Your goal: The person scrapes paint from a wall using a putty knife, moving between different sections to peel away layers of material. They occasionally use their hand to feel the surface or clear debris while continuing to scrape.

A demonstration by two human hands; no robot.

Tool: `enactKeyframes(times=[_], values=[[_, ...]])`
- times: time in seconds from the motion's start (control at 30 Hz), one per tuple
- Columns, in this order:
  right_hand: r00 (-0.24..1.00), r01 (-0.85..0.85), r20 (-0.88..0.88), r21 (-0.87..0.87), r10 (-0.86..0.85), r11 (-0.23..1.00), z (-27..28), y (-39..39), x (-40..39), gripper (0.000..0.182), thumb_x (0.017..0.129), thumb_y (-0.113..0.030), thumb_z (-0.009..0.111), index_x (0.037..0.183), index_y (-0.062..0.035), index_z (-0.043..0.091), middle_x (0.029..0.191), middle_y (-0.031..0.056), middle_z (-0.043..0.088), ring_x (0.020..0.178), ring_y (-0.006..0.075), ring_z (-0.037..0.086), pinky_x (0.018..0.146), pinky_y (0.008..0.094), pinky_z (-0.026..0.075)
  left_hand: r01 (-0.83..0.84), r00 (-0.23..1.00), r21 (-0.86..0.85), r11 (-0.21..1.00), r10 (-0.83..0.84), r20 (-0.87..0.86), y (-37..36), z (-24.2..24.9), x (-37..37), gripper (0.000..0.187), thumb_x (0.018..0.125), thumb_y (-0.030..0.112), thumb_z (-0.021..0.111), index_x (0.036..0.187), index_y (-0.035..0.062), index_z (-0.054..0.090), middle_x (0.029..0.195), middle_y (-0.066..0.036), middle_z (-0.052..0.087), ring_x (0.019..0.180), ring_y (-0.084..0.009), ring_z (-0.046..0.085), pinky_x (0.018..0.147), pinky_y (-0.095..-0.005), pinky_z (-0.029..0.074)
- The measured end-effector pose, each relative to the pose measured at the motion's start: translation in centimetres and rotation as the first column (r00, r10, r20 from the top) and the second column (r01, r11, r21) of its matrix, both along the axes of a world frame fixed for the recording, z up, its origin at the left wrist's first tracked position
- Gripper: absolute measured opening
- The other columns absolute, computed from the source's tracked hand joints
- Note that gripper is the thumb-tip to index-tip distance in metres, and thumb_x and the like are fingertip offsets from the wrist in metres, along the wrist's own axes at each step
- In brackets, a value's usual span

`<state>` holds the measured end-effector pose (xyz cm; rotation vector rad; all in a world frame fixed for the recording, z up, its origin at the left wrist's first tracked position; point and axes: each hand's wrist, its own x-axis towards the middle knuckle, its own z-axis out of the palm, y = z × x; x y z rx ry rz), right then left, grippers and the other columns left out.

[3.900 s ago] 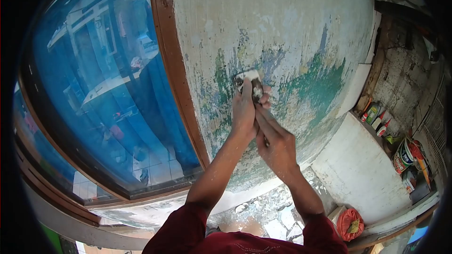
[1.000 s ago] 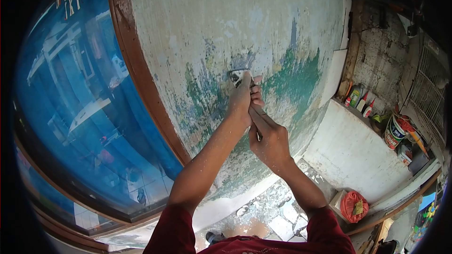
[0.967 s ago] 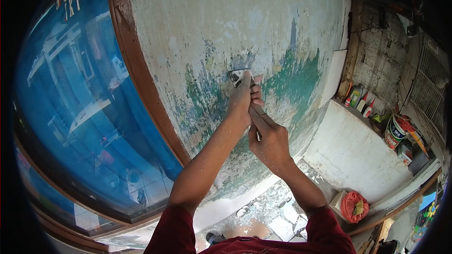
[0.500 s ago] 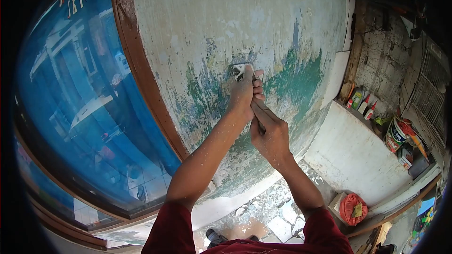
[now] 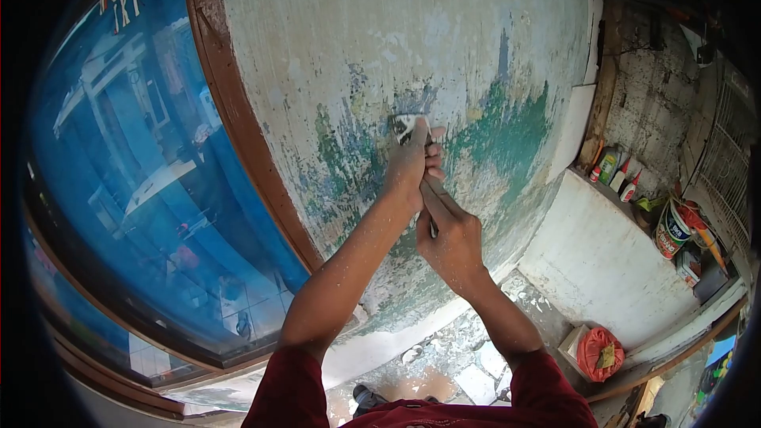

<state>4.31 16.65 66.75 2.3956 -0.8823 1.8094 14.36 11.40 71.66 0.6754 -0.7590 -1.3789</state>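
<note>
A paint scraper (image 5: 407,122) has its pale, stained blade against the wall (image 5: 380,24). My left hand (image 5: 408,162) is closed around its upper part, close behind the blade, with fingertips showing on the right side. Below it, my right hand (image 5: 451,236) is closed on the lower end of the handle, its index finger stretched up along it. Most of the handle is hidden by my hands. Worn patches of green paint (image 5: 507,131) lie on both sides of the blade, with greyish, scraped wall above.
A brown-framed window (image 5: 158,166) fills the left. At right, a white ledge (image 5: 610,246) carries glue bottles (image 5: 630,188) and a paint tub (image 5: 672,230). A red plastic bag (image 5: 600,354) stands below. Broken tile and flakes litter the floor (image 5: 476,384).
Both hands and the scraper have shifted slightly down the wall. The view has tilted a little; the grip looks the same.
</note>
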Motion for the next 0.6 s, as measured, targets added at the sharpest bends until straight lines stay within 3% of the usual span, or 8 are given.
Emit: enactKeyframes(times=[0.13,0.27,0.47,0.6], values=[[0.999,-0.003,-0.040,0.036,0.004,0.999,2.3,0.0,-0.8,0.040,0.066,0.005,0.056,0.106,0.0032,0.058,0.109,0.0163,0.061,0.063,0.0300,0.063,0.053,0.0340,0.051,0.019,0.998,-0.022,1.000,-0.020,-0.054,-0.3,2.3,-0.5,0.048,0.092,0.039,0.049,0.116,-0.0018,0.049,0.066,0.004,0.037,0.054,-0.0036,0.030,0.042,-0.0167,0.030],[1.000,-0.012,-0.026,-0.034,0.011,0.999,0.4,-0.6,-0.9,0.041,0.066,0.005,0.056,0.107,0.0032,0.057,0.109,0.0160,0.060,0.063,0.0294,0.063,0.052,0.0339,0.051,-0.024,0.999,0.008,1.000,0.025,-0.045,-0.2,0.1,-0.6,0.047,0.092,0.039,0.049,0.116,-0.0019,0.048,0.066,0.004,0.037,0.054,-0.0032,0.030,0.042,-0.0166,0.030],[1.000,-0.017,-0.013,-0.049,0.017,0.999,2.0,-1.1,-0.1,0.043,0.066,0.004,0.057,0.109,0.0025,0.057,0.111,0.0156,0.060,0.062,0.0297,0.063,0.052,0.0339,0.051,-0.052,0.998,-0.044,0.998,0.051,-0.038,-0.3,3.5,-0.3,0.045,0.091,0.038,0.050,0.112,-0.0021,0.051,0.065,0.004,0.037,0.052,-0.0036,0.030,0.042,-0.0162,0.029],[0.999,-0.004,-0.035,-0.041,0.003,0.999,1.2,-0.4,-0.3,0.042,0.067,0.004,0.056,0.109,0.0022,0.057,0.111,0.0155,0.059,0.061,0.0304,0.062,0.053,0.0340,0.052,-0.017,0.998,0.002,1.000,0.017,-0.058,-0.2,1.6,0.0,0.043,0.092,0.036,0.050,0.111,-0.0023,0.052,0.064,0.004,0.038,0.051,-0.0038,0.031,0.042,-0.0160,0.030]])
